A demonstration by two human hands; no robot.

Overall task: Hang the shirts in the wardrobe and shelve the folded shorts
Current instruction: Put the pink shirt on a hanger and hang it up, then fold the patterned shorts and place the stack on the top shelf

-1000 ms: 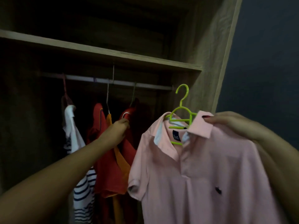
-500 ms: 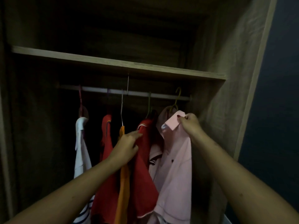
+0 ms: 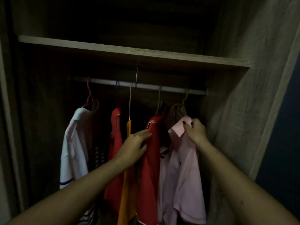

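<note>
Hanging at the rail's (image 3: pixel 146 86) right end, the pink shirt (image 3: pixel 183 168) has its collar pinched by the right hand (image 3: pixel 195 132); the left hand (image 3: pixel 134 146), fingers loosely extended, rests on the red shirt (image 3: pixel 150 168).

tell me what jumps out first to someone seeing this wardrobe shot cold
Two bare arms reach into a dim wardrobe. The right hand pinches the collar of a pink shirt hanging at the rail's right end, while the left hand presses the red shirt beside it.
</note>
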